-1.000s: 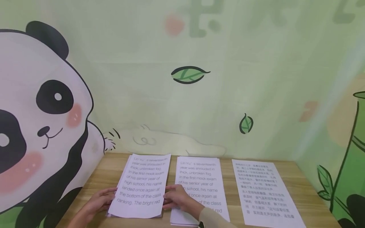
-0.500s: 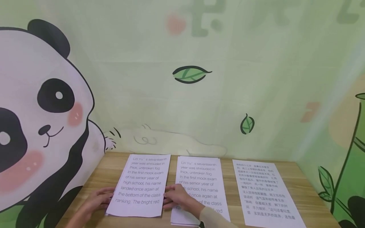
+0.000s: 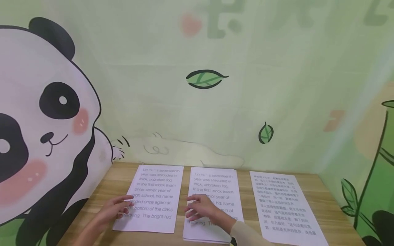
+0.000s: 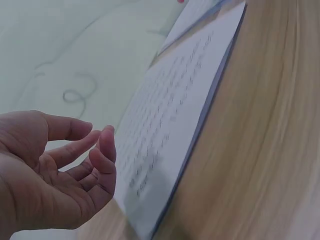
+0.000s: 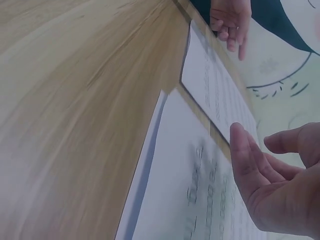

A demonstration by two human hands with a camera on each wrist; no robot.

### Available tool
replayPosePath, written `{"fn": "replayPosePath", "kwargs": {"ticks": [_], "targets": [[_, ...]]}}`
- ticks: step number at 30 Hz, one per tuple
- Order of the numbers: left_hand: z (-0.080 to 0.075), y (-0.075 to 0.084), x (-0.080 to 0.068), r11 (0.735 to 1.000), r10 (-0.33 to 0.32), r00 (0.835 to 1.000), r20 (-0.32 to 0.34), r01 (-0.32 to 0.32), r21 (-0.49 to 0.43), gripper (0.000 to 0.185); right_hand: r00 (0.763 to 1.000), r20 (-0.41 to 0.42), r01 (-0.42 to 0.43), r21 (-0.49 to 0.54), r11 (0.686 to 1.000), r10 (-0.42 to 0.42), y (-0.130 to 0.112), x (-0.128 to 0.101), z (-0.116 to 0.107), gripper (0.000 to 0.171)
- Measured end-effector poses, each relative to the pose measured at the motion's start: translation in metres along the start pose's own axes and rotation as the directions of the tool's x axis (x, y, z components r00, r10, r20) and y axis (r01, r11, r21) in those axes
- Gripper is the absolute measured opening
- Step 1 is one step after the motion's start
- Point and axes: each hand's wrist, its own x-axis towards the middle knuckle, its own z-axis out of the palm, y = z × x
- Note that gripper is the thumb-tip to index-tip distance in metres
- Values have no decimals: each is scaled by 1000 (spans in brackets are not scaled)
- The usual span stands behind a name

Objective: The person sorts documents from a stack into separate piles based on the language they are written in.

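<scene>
Head view: three sets of printed paper lie side by side on the wooden tabletop (image 3: pixel 326 205), against the panda wall (image 3: pixel 46 112). My left hand (image 3: pixel 112 212) hovers over the near left edge of the left stack (image 3: pixel 154 201), fingers loose and spread, gripping nothing. My right hand (image 3: pixel 204 210) floats over the middle stack (image 3: pixel 215 191), fingers relaxed, palm down, holding nothing either. The right sheet (image 3: pixel 283 205), printed in Chinese characters, lies well apart from both hands.

Left wrist view: my left hand (image 4: pixel 55 175) is cupped softly, fingers (image 4: pixel 107 150) half curled in the air just beside the left stack (image 4: pixel 175 115). No contact that I can see. The stack's edge shows several sheets, squared fairly neatly on the tabletop (image 4: pixel 270 140).

Right wrist view: my right hand (image 5: pixel 280 185) hangs open above the middle stack (image 5: pixel 190 200), with a narrow strip of tabletop (image 5: pixel 75 85) between this pile and the left stack (image 5: pixel 215 90). My left hand (image 5: pixel 231 20) shows at the far end, fingers dangling over the paper.

The risk, as I judge it: these piles are loose sheets lying close together. A careless brush from either hand could fan the top page, skew a squared stack, or slide one pile across the gap into its neighbour.
</scene>
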Motion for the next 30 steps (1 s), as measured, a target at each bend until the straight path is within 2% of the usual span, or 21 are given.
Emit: {"fn": "replayPosePath", "kwargs": {"ticks": [3, 6, 9, 12, 21, 24, 30], "targets": [[15, 12, 1, 1000, 9, 999, 48, -10, 14, 46, 1000, -18, -11, -31, 999, 11, 3, -7, -13, 41], [31, 19, 4, 998, 51, 993, 102, -53, 18, 46, 999, -45, -21, -71, 997, 18, 6, -13, -28, 41], [47, 23, 7, 994, 110, 979, 173, -112, 2, 46, 997, -74, -34, -99, 995, 26, 11, -20, -43, 40], [61, 26, 10, 991, 129, 967, 221, -134, 7, 46, 995, -97, -42, -120, 992, 31, 18, -26, -58, 39], [104, 34, 20, 991, 120, 954, 273, -132, 27, 51, 964, -254, -120, -136, 983, 82, 38, -40, -100, 36], [116, 34, 21, 985, 134, 947, 291, -159, 63, 56, 960, -260, -135, -123, 983, 100, 39, -48, -111, 39], [135, 34, 17, 969, 202, 920, 335, -238, 69, 65, 950, -291, -161, -133, 978, 117, 42, -60, -129, 45]]}}
